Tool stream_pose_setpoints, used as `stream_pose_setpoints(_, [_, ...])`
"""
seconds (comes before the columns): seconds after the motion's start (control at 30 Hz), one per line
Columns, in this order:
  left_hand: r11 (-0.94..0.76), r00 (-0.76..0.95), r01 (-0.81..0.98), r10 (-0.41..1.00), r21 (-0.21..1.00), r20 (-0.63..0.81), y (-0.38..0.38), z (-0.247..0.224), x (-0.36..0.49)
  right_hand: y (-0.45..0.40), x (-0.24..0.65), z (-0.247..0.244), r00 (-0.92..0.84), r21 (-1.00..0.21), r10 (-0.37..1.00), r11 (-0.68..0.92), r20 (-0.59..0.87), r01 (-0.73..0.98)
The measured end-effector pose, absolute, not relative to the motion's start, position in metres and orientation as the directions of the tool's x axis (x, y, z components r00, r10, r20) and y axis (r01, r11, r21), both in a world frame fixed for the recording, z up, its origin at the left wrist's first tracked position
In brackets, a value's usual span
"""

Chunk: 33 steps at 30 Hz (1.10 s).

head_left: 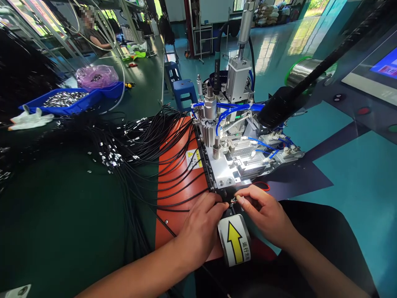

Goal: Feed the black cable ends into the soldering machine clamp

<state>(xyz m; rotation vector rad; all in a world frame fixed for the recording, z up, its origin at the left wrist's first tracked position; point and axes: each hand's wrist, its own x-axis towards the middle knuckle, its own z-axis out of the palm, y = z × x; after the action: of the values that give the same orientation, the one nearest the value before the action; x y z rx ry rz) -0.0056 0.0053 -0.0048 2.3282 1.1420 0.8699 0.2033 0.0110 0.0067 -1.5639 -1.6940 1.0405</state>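
Note:
My left hand (203, 221) is closed at the front edge of the machine (225, 169), its fingertips on something I cannot make out, close to a black cable end. Just right of it, my right hand (263, 207) pinches at a small metallic part (233, 200). The two hands' fingertips nearly meet there. Black cables (173, 182) run side by side over the orange-red plate (170, 225) toward the machine. Below the fingertips is a rounded cover (235, 240) with a yellow arrow label.
Cable bundles with metal ends (111, 157) spread over the dark green table (68, 207). A blue tray (70, 108) of metal parts, a pink bag (96, 77) and a white glove (31, 118) lie further back. A black hose (297, 87) crosses the upper right. One person (94, 39) sits far left.

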Motion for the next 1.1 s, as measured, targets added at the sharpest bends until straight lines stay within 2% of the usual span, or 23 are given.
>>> stream_pose_setpoints(0.37, [-0.555, 0.471, 0.601, 0.827, 0.575, 0.307, 0.005, -0.005, -0.005, 0.014, 0.201, 0.003, -0.111, -0.821, 0.988, -0.024, -0.106, 0.57])
stream_pose_setpoints(0.5, [-0.59, 0.493, 0.639, 0.807, 0.494, 0.326, 0.005, 0.004, -0.007, 0.014, 0.201, 0.004, -0.119, -0.825, 0.984, -0.046, -0.135, 0.563])
stream_pose_setpoints(0.73, [-0.582, 0.515, 0.744, 0.813, 0.329, 0.272, 0.006, 0.022, -0.008, 0.019, 0.197, 0.005, -0.106, -0.846, 0.977, -0.104, -0.186, 0.523])
stream_pose_setpoints(0.9, [-0.533, 0.515, 0.807, 0.846, 0.256, 0.138, -0.001, 0.025, -0.008, -0.011, 0.197, 0.018, 0.042, -0.838, 0.996, -0.092, -0.083, 0.538])
stream_pose_setpoints(0.93, [-0.53, 0.522, 0.81, 0.847, 0.252, 0.102, -0.003, 0.026, -0.008, -0.023, 0.196, 0.018, 0.002, -0.845, 0.996, -0.076, -0.089, 0.53])
stream_pose_setpoints(1.03, [-0.536, 0.558, 0.809, 0.83, 0.243, -0.026, -0.007, 0.032, -0.009, -0.06, 0.181, 0.007, -0.363, -0.843, 0.909, 0.026, -0.203, 0.537])
stream_pose_setpoints(1.07, [-0.533, 0.562, 0.814, 0.823, 0.233, -0.082, -0.008, 0.035, -0.009, -0.069, 0.173, 0.001, -0.467, -0.824, 0.842, 0.051, -0.269, 0.565])
stream_pose_setpoints(1.1, [-0.524, 0.558, 0.823, 0.818, 0.218, -0.141, -0.008, 0.039, -0.008, -0.075, 0.165, -0.004, -0.475, -0.766, 0.796, 0.022, -0.375, 0.642])
